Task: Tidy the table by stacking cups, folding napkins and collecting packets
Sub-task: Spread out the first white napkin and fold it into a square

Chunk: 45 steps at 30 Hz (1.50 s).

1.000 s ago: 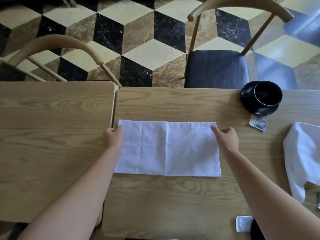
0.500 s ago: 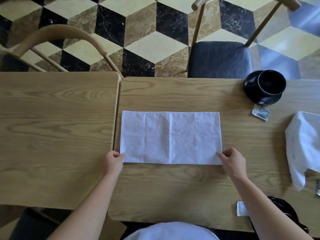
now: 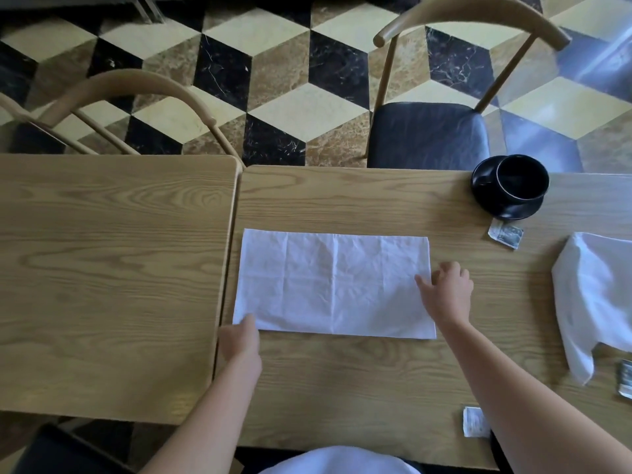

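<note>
A white napkin lies flat on the wooden table, folded into a long rectangle. My left hand touches its near left corner with the fingertips. My right hand rests on its right edge, fingers spread. A black cup stands on a black saucer at the far right. One packet lies just in front of the saucer. Another packet lies near the front edge, beside my right forearm. A crumpled white napkin lies at the right edge.
A second wooden table adjoins on the left with a narrow gap between the two. Two chairs stand beyond the far edge. A further packet shows at the right border. A dark round object peeks out under my right arm.
My right hand moved from the napkin's near right corner up to the middle of its right edge. My left hand stays at the near left corner. The napkin has not moved.
</note>
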Tool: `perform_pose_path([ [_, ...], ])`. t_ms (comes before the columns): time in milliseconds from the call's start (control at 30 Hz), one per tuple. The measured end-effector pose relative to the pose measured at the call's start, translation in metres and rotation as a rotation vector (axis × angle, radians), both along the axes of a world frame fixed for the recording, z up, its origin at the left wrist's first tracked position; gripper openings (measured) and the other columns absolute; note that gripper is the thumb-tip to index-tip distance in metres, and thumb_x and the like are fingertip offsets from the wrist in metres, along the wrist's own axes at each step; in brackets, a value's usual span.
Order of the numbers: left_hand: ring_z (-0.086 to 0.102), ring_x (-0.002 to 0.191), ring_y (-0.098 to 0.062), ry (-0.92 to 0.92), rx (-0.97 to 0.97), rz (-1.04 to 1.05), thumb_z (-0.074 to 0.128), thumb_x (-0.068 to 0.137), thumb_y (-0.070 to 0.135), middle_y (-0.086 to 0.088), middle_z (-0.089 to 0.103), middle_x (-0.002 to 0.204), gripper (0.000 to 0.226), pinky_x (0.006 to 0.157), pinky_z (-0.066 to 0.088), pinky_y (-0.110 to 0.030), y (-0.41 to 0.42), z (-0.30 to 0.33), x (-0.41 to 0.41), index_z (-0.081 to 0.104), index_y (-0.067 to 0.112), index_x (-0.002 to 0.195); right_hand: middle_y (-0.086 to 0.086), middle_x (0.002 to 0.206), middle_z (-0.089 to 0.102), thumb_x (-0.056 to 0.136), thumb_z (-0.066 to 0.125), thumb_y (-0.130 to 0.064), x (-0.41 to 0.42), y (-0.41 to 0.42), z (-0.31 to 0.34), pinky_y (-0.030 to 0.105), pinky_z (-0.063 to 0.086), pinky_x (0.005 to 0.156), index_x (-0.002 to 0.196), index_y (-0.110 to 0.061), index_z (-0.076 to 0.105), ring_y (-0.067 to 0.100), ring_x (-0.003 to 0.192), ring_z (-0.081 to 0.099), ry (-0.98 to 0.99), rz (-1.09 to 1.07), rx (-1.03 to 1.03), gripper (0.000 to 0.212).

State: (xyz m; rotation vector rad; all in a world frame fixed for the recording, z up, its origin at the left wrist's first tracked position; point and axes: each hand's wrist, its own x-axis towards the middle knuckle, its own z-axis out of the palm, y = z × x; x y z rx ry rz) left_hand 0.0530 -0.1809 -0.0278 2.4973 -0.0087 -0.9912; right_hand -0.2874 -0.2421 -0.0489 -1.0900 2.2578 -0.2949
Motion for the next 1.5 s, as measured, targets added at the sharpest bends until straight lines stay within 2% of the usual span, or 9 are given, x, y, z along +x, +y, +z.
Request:
perform_pose_path([
  [133, 0.053, 0.037, -0.021, 0.813, 0.1, 0.338, 0.059, 0.092, 0.024, -0.01, 0.053, 0.052, 0.03, 0.037, 0.045, -0.021, 0.015, 0.013, -0.091, 0.052, 0.007, 0.069, 0.006, 0.143, 0.05, 0.089, 0.069, -0.028, 0.002, -0.049, 0.005, 0.048, 0.04, 0.1, 0.139, -0.019, 0.051, 0.035, 0.129, 0.039, 0.15, 0.439, -0.073, 0.054],
  [233, 0.064, 0.084, -0.038, 1.144, 0.163, 0.39, 0.06, 0.096, 0.027, -0.028, 0.063, 0.096, 0.038, 0.071, 0.057, -0.041, 0.021, 0.011, -0.158, 0.056, -0.011, 0.097, 0.003, 0.138, 0.052, 0.09, 0.07, -0.034, 0.007, -0.084, 0.007, 0.049, 0.036, 0.1, 0.133, -0.023, 0.053, 0.031, 0.129, 0.041, 0.221, 0.699, 0.048, 0.048],
  [333, 0.054, 0.116, -0.043, 1.175, 0.092, 0.462, 0.062, 0.097, 0.019, -0.032, 0.052, 0.127, 0.044, 0.098, 0.05, -0.044, 0.018, 0.01, -0.203, 0.046, -0.013, 0.124, 0.003, 0.13, 0.058, 0.089, 0.07, -0.039, 0.012, -0.108, 0.008, 0.048, 0.034, 0.098, 0.124, -0.02, 0.052, 0.03, 0.124, 0.045, 0.258, 0.809, 0.174, 0.044],
  [633, 0.049, 0.053, -0.015, 1.071, 0.084, 0.477, 0.079, 0.082, 0.014, -0.005, 0.053, 0.058, 0.022, 0.05, 0.045, -0.023, 0.011, 0.007, -0.225, 0.059, 0.005, 0.08, 0.005, 0.116, 0.054, 0.087, 0.061, -0.03, 0.018, -0.124, 0.031, 0.049, 0.033, 0.099, 0.099, -0.026, 0.064, 0.031, 0.122, 0.044, 0.322, 0.923, 0.386, 0.012],
  [700, 0.046, 0.053, -0.018, 0.948, 0.113, 0.276, 0.07, 0.085, 0.013, -0.004, 0.049, 0.058, 0.02, 0.051, 0.045, -0.028, 0.015, 0.014, -0.217, 0.054, 0.007, 0.075, 0.008, 0.125, 0.051, 0.088, 0.062, -0.033, 0.018, -0.117, 0.035, 0.048, 0.035, 0.098, 0.117, -0.022, 0.062, 0.031, 0.123, 0.042, 0.328, 0.851, 0.311, 0.031],
  [833, 0.053, 0.084, -0.028, -0.088, -0.233, -0.808, 0.054, 0.083, 0.017, -0.003, 0.056, 0.085, 0.009, 0.078, 0.045, -0.041, 0.036, 0.0, -0.166, 0.056, 0.011, 0.089, 0.013, 0.134, 0.052, 0.091, 0.06, -0.034, 0.045, -0.067, 0.029, 0.046, 0.041, 0.093, 0.126, -0.012, 0.056, 0.036, 0.12, 0.047, 0.308, 0.742, -0.136, 0.042],
  [933, 0.058, 0.11, -0.037, -0.501, -0.441, -1.164, 0.046, 0.084, 0.02, -0.016, 0.063, 0.114, 0.035, 0.088, 0.049, -0.046, 0.025, -0.013, -0.103, 0.064, 0.003, 0.11, 0.016, 0.149, 0.049, 0.091, 0.063, -0.025, 0.099, -0.006, 0.009, 0.049, 0.04, 0.104, 0.135, -0.009, 0.056, 0.037, 0.133, 0.048, 0.181, 0.82, -0.288, 0.048],
  [1167, 0.026, 0.15, -0.03, -0.703, -0.433, -1.676, 0.035, 0.1, 0.028, -0.014, 0.034, 0.16, 0.054, 0.122, 0.021, -0.049, -0.024, -0.08, -0.018, 0.041, 0.01, 0.15, 0.011, 0.16, 0.037, 0.1, 0.052, -0.025, 0.177, 0.046, -0.057, 0.051, 0.019, 0.123, 0.152, -0.01, 0.042, 0.026, 0.15, 0.031, 0.084, 0.857, -0.348, 0.055],
  [1500, 0.015, 0.154, -0.031, -0.829, -0.332, -1.666, 0.029, 0.101, 0.037, -0.019, 0.02, 0.165, 0.064, 0.124, 0.015, -0.047, -0.026, -0.097, 0.06, 0.021, 0.006, 0.157, 0.006, 0.169, 0.015, 0.102, 0.033, -0.047, 0.035, 0.07, -0.069, 0.047, 0.003, 0.126, 0.161, -0.028, 0.016, 0.024, 0.156, 0.008, 0.358, 0.682, -0.189, 0.064],
])
